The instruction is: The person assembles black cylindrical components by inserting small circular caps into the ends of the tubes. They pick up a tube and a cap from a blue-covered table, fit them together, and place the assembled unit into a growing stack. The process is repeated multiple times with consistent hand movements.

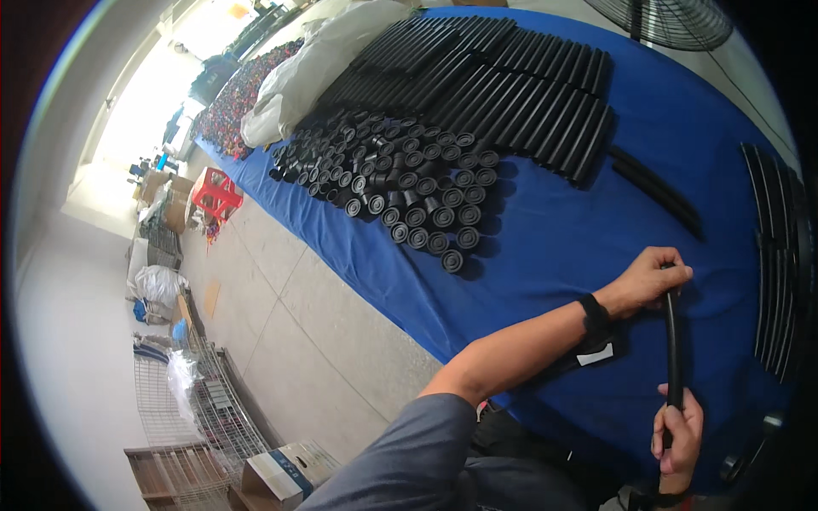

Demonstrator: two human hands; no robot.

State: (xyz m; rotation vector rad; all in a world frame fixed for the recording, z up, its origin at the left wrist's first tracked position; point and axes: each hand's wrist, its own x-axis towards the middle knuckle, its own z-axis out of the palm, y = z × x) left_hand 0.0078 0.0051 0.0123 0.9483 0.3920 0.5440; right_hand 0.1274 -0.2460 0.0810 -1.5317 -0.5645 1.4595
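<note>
A slim black tube (674, 349) stretches between my two hands over the blue-covered table. My left hand (652, 277) is closed around its far end, with a dark band on that wrist. Lower down, my right hand (679, 430) wraps the near end, thumb along the tube. Two loose black tubes (654, 192) lie just beyond my left hand. Farther off, many black tubes (545, 106) lie side by side in rows. Left of them stand many short black pieces with ringed round ends (443, 217). More long black strips (771, 255) lie along the right side.
Blue cloth (562, 230) covers the table. A white strip (595, 355) lies under my left forearm. A white bag (315, 68) and a fan (665, 21) stand far off. On the floor at left are a red stool (216, 198), wire racks (192, 400) and a cardboard box (285, 468).
</note>
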